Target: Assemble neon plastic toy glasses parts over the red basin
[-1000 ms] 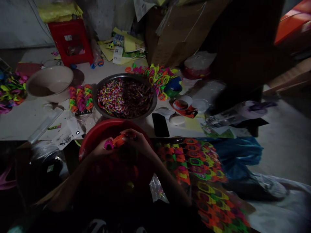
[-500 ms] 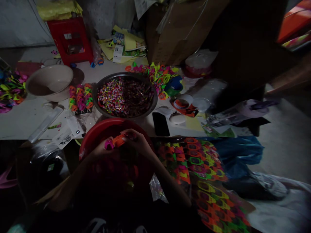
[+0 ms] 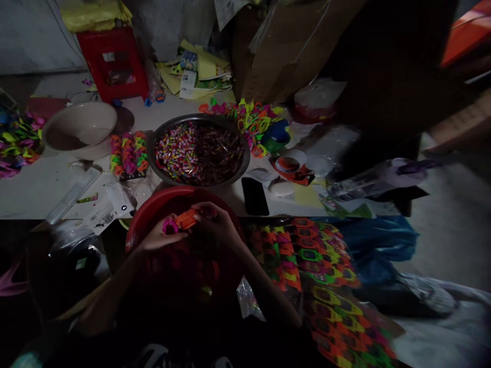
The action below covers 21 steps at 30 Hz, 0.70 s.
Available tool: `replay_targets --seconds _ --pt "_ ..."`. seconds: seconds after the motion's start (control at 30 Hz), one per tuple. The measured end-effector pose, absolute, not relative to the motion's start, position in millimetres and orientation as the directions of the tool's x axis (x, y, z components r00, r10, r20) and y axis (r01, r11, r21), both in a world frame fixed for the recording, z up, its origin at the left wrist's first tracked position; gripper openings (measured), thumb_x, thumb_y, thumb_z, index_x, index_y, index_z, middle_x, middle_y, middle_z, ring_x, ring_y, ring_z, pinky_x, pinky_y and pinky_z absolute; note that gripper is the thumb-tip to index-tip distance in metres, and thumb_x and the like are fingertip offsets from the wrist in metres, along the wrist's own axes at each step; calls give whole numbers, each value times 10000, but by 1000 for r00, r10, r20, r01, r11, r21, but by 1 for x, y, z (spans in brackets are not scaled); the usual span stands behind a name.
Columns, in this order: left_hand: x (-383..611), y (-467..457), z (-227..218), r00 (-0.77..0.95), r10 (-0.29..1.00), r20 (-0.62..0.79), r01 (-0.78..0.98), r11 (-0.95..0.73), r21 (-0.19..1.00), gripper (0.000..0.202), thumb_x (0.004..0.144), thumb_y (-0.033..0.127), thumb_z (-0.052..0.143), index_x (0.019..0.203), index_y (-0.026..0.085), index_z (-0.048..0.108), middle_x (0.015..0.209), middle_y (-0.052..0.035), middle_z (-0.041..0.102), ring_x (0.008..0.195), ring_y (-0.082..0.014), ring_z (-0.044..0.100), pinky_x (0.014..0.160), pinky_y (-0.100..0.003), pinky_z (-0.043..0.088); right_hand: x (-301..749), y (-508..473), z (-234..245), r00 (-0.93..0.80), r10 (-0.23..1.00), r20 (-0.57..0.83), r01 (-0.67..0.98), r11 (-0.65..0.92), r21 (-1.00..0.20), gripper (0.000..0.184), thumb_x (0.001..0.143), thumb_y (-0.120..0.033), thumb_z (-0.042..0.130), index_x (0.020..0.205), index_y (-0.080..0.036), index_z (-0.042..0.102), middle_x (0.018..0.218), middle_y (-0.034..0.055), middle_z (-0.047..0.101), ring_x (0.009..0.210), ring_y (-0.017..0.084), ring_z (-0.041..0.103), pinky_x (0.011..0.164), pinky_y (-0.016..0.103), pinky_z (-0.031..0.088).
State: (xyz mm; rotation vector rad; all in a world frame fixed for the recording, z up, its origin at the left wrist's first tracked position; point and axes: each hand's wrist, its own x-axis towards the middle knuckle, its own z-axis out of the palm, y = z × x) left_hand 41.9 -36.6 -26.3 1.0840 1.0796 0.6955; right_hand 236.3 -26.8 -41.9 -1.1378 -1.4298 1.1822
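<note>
Over the red tub (image 3: 135, 225), my two hands meet at small bright plastic toy watches. My left hand (image 3: 163, 239) is closed on a magenta toy watch (image 3: 170, 225), curled into a ring. An orange toy watch (image 3: 186, 219) touches it, pinched in the fingers of my right hand (image 3: 217, 223). I cannot tell whether the two pieces are joined. The tub's inside is dark, with faint coloured pieces low in it. Just beyond the tub stands a metal basin (image 3: 153, 171) of small wrapped candies (image 3: 178, 153).
Rows of toy watches (image 3: 310, 255) lie to the right. More are heaped behind the basin (image 3: 255, 120). A phone (image 3: 255, 197), a beige bowl (image 3: 80, 128), bundled watches (image 3: 129, 153), a red stool (image 3: 115, 64) and a cardboard box (image 3: 280, 56) occupy the table.
The magenta watch has turned so its ring opening shows more, and my left fingers have stretched further beneath the pieces. Both hands stay over the tub. The view has shifted slightly.
</note>
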Motion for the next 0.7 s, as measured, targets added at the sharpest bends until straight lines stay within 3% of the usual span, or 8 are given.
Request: replay_targets --seconds 0.17,0.3,0.57,0.7 --pt "45 -45 -5 117 941 -318 97 308 946 326 642 343 784 888 191 634 890 -12 695 872 -189 643 828 -313 498 233 -36 -34 37 989 142 136 136 -981 187 812 -302 651 974 -212 671 1003 37 711 928 180 651 825 280 482" --pt "46 -51 7 -15 965 -263 45 263 964 272 652 345 783 831 191 647 824 4 696 798 -167 647 771 -280 509 226 -53 -20 -50 992 118 190 125 -974 152 814 -317 634 895 -198 685 860 26 725 782 161 663 702 242 488" --pt "52 -61 29 -66 941 -331 -122 321 939 365 655 335 790 947 184 630 905 1 694 822 -142 636 771 -256 495 213 -68 10 -120 986 114 210 137 -968 157 795 -262 621 878 -162 709 759 17 733 614 119 640 575 195 475" --pt "51 -64 31 -103 964 -246 -15 245 969 321 666 334 777 885 185 595 852 12 677 776 -125 619 748 -240 479 210 -67 18 -84 984 157 174 170 -970 137 789 -241 622 861 -162 707 815 35 750 684 137 680 641 205 511"
